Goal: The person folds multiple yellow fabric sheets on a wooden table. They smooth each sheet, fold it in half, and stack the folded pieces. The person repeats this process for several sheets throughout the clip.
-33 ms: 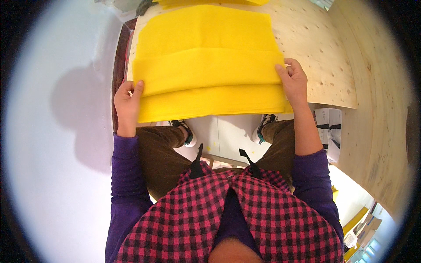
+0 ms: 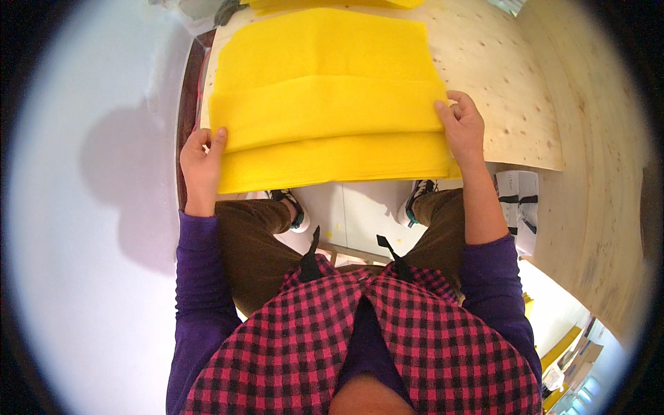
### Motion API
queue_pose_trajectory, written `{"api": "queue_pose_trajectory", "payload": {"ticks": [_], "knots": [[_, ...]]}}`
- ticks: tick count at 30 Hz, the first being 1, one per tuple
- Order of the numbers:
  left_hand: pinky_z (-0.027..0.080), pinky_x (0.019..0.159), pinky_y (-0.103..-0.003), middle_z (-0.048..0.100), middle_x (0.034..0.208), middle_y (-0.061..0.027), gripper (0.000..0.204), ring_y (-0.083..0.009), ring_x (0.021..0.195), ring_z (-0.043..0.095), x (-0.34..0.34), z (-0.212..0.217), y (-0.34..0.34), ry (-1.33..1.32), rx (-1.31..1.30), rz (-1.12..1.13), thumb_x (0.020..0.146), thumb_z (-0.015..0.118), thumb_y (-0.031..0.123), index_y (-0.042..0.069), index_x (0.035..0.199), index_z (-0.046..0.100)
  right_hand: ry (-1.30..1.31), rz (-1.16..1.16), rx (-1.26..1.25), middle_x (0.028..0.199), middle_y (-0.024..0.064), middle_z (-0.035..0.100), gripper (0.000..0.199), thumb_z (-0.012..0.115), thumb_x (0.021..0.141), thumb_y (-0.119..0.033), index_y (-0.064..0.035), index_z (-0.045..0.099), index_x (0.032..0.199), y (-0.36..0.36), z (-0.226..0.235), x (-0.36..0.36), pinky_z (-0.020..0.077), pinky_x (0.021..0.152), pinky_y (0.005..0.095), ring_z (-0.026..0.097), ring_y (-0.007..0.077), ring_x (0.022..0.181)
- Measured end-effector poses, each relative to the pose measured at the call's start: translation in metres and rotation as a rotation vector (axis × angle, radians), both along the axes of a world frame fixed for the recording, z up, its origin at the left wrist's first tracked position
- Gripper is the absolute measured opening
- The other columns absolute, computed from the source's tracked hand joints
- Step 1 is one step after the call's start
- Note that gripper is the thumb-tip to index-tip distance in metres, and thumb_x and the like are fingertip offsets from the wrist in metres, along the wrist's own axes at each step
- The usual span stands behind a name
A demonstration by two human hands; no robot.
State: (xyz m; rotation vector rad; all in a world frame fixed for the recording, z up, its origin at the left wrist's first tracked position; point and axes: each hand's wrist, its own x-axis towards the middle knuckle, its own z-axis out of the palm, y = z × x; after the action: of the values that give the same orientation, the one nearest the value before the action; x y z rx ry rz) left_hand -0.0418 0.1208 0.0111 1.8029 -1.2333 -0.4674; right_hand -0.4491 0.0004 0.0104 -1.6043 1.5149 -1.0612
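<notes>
A wide piece of yellow fabric [image 2: 325,104] lies over the near end of a pale wooden table. A fold runs across it from left to right, and its near edge hangs toward my lap. My left hand [image 2: 201,159] pinches the fabric's left edge at the fold, thumb on top. On the other side, my right hand [image 2: 462,128] grips the right edge a little higher up, thumb lying on the cloth and fingers curled by the edge. The fabric looks flat and stretched between both hands. What lies beneath the fold is hidden.
More yellow fabric [image 2: 332,5] lies at the table's far end. The plywood tabletop [image 2: 505,90] extends to the right, beside an upright plywood panel [image 2: 588,187]. A white wall [image 2: 104,207] stands close on my left. A white box [image 2: 519,207] with black straps sits under the table's right side.
</notes>
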Motion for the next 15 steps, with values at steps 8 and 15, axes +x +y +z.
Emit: {"api": "queue_pose_trajectory", "payload": {"ticks": [8, 15], "knots": [[0.034, 0.059, -0.028, 0.044, 0.068, -0.0022, 0.030, -0.0120, 0.066, 0.039, -0.002, -0.002, 0.003, -0.160, -0.063, -0.002, 0.091, 0.061, 0.026, 0.001, 0.077, 0.051, 0.031, -0.117, -0.416, 0.097, 0.0088, 0.062, 0.029, 0.059, 0.092, -0.023, -0.0029, 0.059, 0.114, 0.002, 0.020, -0.006, 0.0449, 0.083, 0.0291, 0.056, 0.0175, 0.090], [0.036, 0.059, -0.029, 0.046, 0.070, -0.0038, 0.031, -0.0123, 0.066, 0.041, 0.005, -0.007, 0.002, -0.134, -0.084, -0.049, 0.091, 0.062, 0.026, -0.001, 0.077, 0.053, 0.446, 0.333, -0.605, 0.136, 0.0204, 0.046, 0.049, 0.056, 0.090, -0.035, -0.0012, 0.052, 0.126, 0.054, 0.061, 0.079, 0.0276, 0.110, 0.0443, 0.040, 0.0357, 0.129]]}}
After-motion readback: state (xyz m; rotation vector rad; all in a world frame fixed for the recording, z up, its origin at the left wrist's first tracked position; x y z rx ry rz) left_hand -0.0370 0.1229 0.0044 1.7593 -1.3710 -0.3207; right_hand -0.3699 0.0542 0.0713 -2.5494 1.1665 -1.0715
